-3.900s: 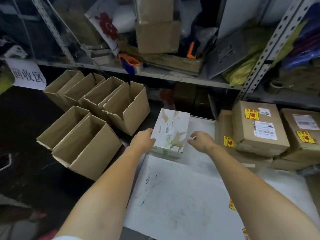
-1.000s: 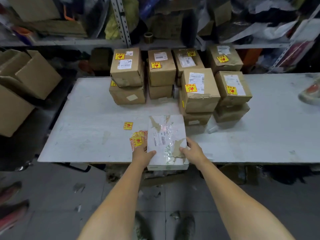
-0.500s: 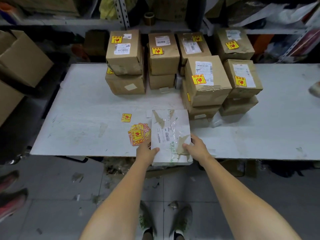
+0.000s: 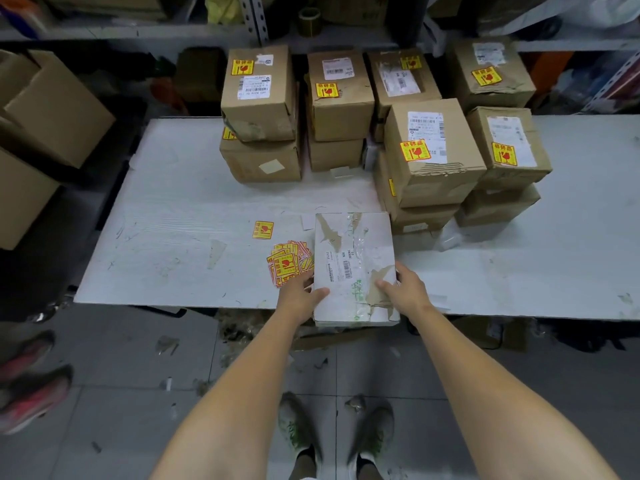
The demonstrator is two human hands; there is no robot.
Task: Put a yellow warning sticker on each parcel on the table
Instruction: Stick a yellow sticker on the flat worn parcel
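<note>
White parcel [image 4: 353, 258] (no sticker on its top face, long axis pointing away from the person) sits at the near edge of the surface [image 4: 173, 220], possibly overhanging it. The left hand [image 4: 299, 296] and right hand [image 4: 405, 289] clasp its near sides, thumbs on top; the sticker pile [image 4: 289, 266] lies just left — nearer the left hand.

Yellow stickers [image 4: 415, 150] on brown parcels [image 4: 429, 190] and the table [image 4: 173, 220] read 易碎品 in red above a broken-glass sign; white parcel [image 4: 360, 237] label [image 4: 338, 271] shows barcode, "MX"; shipping labels [image 4: 254, 86] illegible.
</note>
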